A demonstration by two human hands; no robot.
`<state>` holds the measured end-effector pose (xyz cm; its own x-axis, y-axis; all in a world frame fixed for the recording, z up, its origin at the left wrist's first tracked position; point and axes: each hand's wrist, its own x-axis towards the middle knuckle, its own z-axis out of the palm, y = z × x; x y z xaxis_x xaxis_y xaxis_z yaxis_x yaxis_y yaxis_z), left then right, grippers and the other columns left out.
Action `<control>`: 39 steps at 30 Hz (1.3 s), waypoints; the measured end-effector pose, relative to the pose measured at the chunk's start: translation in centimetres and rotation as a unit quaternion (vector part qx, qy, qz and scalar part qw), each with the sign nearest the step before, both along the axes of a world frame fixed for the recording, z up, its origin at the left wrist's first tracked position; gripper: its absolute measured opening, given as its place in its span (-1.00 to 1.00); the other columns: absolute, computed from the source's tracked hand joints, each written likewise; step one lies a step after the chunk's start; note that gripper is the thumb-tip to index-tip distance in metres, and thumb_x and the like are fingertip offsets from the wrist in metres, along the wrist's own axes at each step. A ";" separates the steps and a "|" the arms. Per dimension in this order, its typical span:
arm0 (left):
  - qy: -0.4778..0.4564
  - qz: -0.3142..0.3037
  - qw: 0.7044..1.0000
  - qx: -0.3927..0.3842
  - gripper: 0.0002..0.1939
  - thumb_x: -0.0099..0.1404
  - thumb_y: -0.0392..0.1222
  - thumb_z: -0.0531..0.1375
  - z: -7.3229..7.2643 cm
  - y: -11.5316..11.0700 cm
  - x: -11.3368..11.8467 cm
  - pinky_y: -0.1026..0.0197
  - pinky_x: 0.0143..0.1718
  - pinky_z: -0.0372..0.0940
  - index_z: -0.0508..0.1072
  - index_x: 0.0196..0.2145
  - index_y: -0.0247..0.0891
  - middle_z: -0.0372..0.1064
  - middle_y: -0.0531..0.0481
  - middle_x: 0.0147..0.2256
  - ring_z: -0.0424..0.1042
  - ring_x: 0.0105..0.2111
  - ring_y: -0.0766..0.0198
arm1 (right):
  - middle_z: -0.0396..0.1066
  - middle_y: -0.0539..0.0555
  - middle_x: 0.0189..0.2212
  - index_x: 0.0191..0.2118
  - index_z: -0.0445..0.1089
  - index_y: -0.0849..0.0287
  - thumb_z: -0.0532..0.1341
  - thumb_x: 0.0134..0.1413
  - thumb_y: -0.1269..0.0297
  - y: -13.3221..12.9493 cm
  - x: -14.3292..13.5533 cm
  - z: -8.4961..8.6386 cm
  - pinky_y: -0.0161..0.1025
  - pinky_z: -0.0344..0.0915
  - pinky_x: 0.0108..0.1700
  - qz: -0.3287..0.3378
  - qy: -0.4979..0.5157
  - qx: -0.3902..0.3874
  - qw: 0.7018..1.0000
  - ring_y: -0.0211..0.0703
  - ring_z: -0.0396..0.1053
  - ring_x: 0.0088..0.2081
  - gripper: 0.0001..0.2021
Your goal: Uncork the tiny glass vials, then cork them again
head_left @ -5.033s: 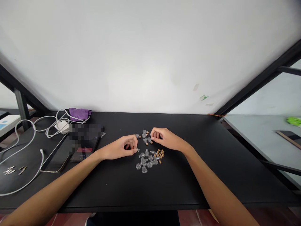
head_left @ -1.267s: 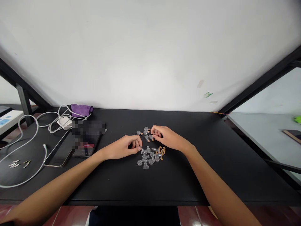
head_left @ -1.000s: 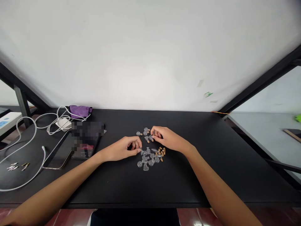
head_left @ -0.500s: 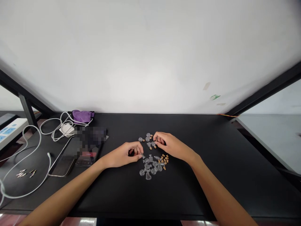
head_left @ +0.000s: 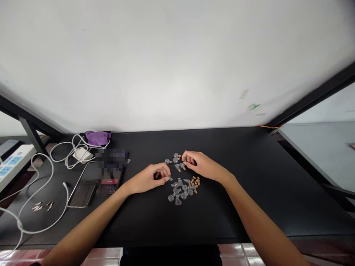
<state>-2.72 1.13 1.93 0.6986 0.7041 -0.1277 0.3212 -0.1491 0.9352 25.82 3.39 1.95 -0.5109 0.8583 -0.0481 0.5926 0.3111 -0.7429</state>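
My left hand (head_left: 155,178) is closed in a pinch on a small clear glass bottle (head_left: 170,178), its neck pointing right. My right hand (head_left: 198,165) has its thumb and fingers drawn together beside several corked bottles (head_left: 177,167); whatever it pinches is hidden. Below the hands lies a loose group of uncorked glass bottles (head_left: 178,201) in different shapes. Small tan corks (head_left: 197,181) are scattered at the right of that group.
On the left of the black table (head_left: 266,177) lie a phone (head_left: 81,194), a dark device (head_left: 108,188), white cables (head_left: 52,221), a white charger (head_left: 82,155), a purple cloth (head_left: 97,138) and small metallic pieces (head_left: 37,207). A power strip (head_left: 15,162) sits at the far left.
The camera view has shifted slightly. Both hands keep nearly the same pose over the table, and the bottles and corks lie as before.
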 end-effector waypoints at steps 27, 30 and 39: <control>-0.034 0.067 0.989 0.127 -0.89 0.44 -0.14 0.19 -1.3 0.2 0.5 0.30 -0.37 0.18 0.37 -0.16 -0.22 0.28 0.11 -0.40 0.23 -0.43 0.37 | 0.24 -0.06 -0.56 -0.49 0.21 0.11 0.23 0.29 -0.09 1.3 1.0 -1.8 -0.22 0.14 -0.33 -0.142 0.197 -0.011 0.970 -0.22 0.18 -0.47 -0.54; -0.008 0.073 0.981 0.179 -0.93 0.44 -0.17 0.17 -1.3 0.1 0.5 0.28 -0.29 0.19 0.36 -0.17 -0.20 0.27 0.10 -0.36 0.22 -0.39 0.35 | 0.18 -0.07 -0.57 -0.52 0.14 0.10 0.18 0.33 -0.11 1.4 0.7 -2.5 -0.22 0.10 -0.36 -0.202 0.182 0.048 0.961 -0.23 0.12 -0.49 -0.51; 0.015 0.080 0.979 0.188 -0.93 0.43 -0.17 0.16 -1.3 0.3 0.8 0.28 -0.30 0.19 0.34 -0.19 -0.19 0.26 0.10 -0.36 0.21 -0.42 0.35 | 0.16 -0.07 -0.56 -0.48 0.20 0.11 0.17 0.31 -0.14 1.5 0.3 -2.6 -0.22 0.07 -0.39 -0.185 0.151 0.045 0.970 -0.23 0.09 -0.49 -0.53</control>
